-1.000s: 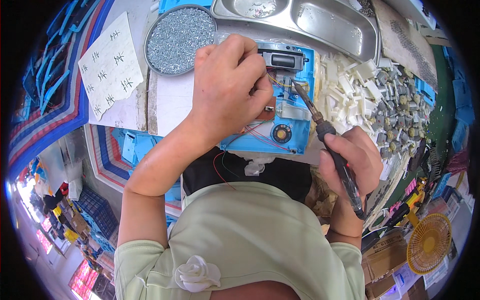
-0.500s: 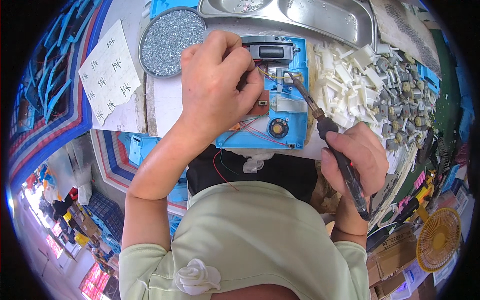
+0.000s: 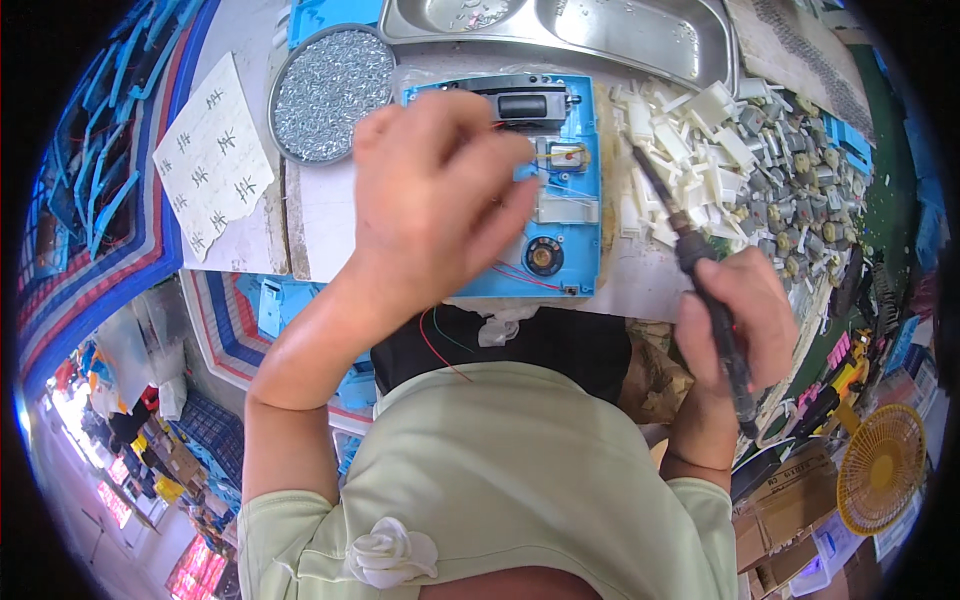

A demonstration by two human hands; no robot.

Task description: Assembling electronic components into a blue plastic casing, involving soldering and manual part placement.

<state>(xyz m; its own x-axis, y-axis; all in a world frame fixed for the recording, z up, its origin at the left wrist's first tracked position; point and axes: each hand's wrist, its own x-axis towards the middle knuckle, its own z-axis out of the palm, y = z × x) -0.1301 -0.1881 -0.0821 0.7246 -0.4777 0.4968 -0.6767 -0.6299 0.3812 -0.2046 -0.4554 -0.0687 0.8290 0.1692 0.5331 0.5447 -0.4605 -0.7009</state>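
In front of me lies a blue plastic housing (image 3: 573,245) with wires, a black part (image 3: 522,106) at its top and a round speaker (image 3: 544,256) at its lower right. A small motor (image 3: 568,156) with a yellow band sits in its middle. My left hand (image 3: 435,190) is over the left side of the housing, fingers bent and smeared by motion; whatever is between them is hidden. In my right hand (image 3: 745,318) is a black-handled soldering iron (image 3: 715,305), its tip pointing up and left, off the housing's right edge.
A round dish (image 3: 276,125) of small screws stands at the upper left, beside a marked paper sheet (image 3: 215,160). A steel tray (image 3: 640,50) lies at the back. White plastic parts (image 3: 690,150) and small grey motors (image 3: 800,190) are heaped at the right. A yellow fan (image 3: 880,470) stands lower right.
The soldering iron has moved right, away from the motor and off the housing. My left hand has shifted slightly lower, its fingers loosening, and now covers the brown circuit board.
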